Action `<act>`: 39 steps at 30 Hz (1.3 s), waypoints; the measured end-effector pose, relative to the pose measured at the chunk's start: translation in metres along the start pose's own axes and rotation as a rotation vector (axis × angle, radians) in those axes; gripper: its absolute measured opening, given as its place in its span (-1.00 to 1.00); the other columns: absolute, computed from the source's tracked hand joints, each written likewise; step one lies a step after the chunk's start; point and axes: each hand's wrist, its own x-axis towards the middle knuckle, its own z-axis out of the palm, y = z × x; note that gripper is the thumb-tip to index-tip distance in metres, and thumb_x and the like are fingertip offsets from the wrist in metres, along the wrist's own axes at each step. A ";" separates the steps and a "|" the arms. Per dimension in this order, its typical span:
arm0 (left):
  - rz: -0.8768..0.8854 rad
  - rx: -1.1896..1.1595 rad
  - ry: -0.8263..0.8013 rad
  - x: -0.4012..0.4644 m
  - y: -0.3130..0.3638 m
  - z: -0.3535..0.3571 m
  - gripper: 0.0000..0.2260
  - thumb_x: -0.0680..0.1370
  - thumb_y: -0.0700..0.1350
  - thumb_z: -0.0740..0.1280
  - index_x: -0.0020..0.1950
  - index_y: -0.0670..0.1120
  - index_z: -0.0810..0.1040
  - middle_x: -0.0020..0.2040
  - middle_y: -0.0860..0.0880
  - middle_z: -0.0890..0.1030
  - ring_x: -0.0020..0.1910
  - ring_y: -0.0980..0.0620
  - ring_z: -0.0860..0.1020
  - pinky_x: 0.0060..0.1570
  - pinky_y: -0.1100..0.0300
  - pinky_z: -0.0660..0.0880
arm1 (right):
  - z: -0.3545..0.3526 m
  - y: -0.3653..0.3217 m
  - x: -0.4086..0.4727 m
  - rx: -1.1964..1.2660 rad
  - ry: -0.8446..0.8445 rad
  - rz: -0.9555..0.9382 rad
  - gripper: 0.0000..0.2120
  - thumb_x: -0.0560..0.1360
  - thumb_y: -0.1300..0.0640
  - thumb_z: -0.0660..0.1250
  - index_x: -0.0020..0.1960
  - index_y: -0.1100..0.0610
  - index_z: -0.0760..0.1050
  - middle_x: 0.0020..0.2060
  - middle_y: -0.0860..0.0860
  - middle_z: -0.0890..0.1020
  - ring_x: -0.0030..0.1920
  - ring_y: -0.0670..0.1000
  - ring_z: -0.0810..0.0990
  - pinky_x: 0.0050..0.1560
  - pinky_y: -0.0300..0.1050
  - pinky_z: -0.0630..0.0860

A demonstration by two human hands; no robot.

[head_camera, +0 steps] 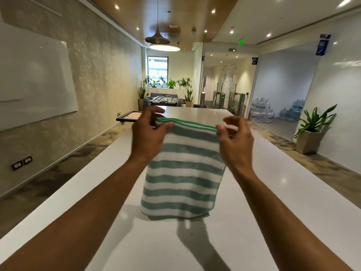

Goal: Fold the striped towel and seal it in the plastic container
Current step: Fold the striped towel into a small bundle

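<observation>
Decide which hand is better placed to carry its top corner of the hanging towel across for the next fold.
Probably the left hand: it pinches the striped towel firmly at its corner, while the right hand shows a looser fingertip hold.
</observation>
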 end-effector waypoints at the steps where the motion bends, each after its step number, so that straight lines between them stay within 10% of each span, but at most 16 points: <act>1: 0.030 0.003 -0.052 -0.002 0.006 0.005 -0.68 0.41 -0.14 0.52 0.08 0.02 0.51 -0.10 0.13 0.59 -0.13 0.25 0.59 -0.15 0.47 0.52 | 0.009 -0.006 -0.007 0.013 -0.095 -0.098 -0.75 0.52 0.09 0.38 0.16 0.06 0.44 0.13 0.04 0.54 0.09 -0.08 0.57 0.08 -0.25 0.58; 5: 0.195 0.085 -0.229 -0.010 0.017 0.022 -0.64 0.44 -0.24 0.47 0.16 -0.02 0.47 -0.14 0.05 0.66 -0.23 0.29 0.59 -0.17 0.49 0.50 | 0.035 -0.022 -0.023 0.042 -0.396 -0.232 -0.64 0.48 0.00 0.41 0.24 0.04 0.46 0.14 -0.01 0.58 0.13 -0.11 0.56 0.15 -0.29 0.50; 19: -0.037 0.142 -0.244 -0.030 0.016 0.026 -0.40 0.45 -0.29 0.42 0.39 0.05 0.29 -0.23 -0.03 0.64 -0.32 0.11 0.57 -0.32 0.54 0.43 | 0.045 -0.019 -0.019 -0.133 -0.294 -0.119 -0.92 0.48 0.12 0.43 -0.05 0.10 0.66 -0.20 -0.07 0.66 -0.19 -0.13 0.62 -0.16 -0.33 0.54; 26: -0.131 0.134 -0.271 -0.030 0.022 0.027 -0.23 0.41 -0.30 0.46 0.49 0.14 0.22 -0.28 0.15 0.61 -0.25 0.16 0.62 -0.02 0.29 0.51 | 0.039 -0.023 -0.019 -0.214 -0.307 -0.105 -0.87 0.46 0.07 0.46 -0.07 0.12 0.66 -0.13 0.01 0.67 -0.15 -0.04 0.62 -0.04 -0.14 0.61; 39: -0.061 0.124 -0.275 -0.036 0.017 0.032 -0.51 0.46 -0.18 0.46 0.33 0.06 0.40 -0.21 0.10 0.61 -0.24 0.17 0.59 -0.17 0.45 0.48 | 0.041 -0.018 -0.021 -0.250 -0.239 -0.119 -0.89 0.53 0.15 0.35 -0.02 0.04 0.42 -0.11 -0.04 0.51 -0.13 -0.05 0.52 -0.11 -0.28 0.47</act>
